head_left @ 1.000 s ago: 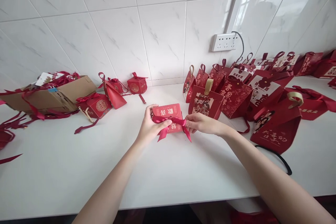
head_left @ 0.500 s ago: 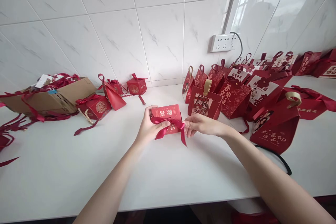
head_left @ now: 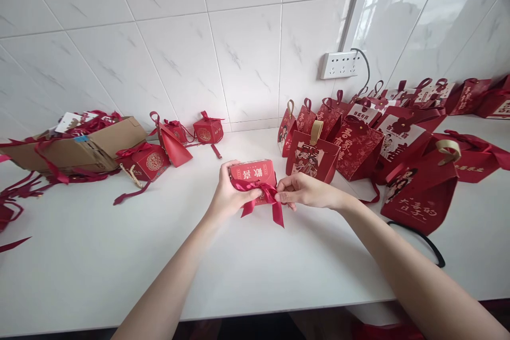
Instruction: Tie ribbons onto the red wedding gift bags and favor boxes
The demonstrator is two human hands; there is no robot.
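Observation:
A small red gift box (head_left: 252, 170) with pale printed characters is on the white table, in front of me. A shiny red ribbon (head_left: 278, 215) is tied in a bow across its near part, with tails hanging toward me. My left hand (head_left: 231, 191) wraps the box's left side, its thumb pressing on the ribbon near the knot. At the right of the bow, my right hand (head_left: 298, 190) pinches a ribbon loop between thumb and fingers. The underside of the box and part of the knot are hidden.
Many red gift bags (head_left: 313, 156) crowd the right side. Left stand a cardboard box (head_left: 115, 141) full of ribbons and several small red boxes (head_left: 151, 162). A black strap (head_left: 422, 239) lies at right. On the tiled wall is a power strip (head_left: 340, 65).
My right hand has shifted slightly and now pinches the bow's right loop closer to the knot. The ribbon tails hang a little differently. The left hand stays on the box.

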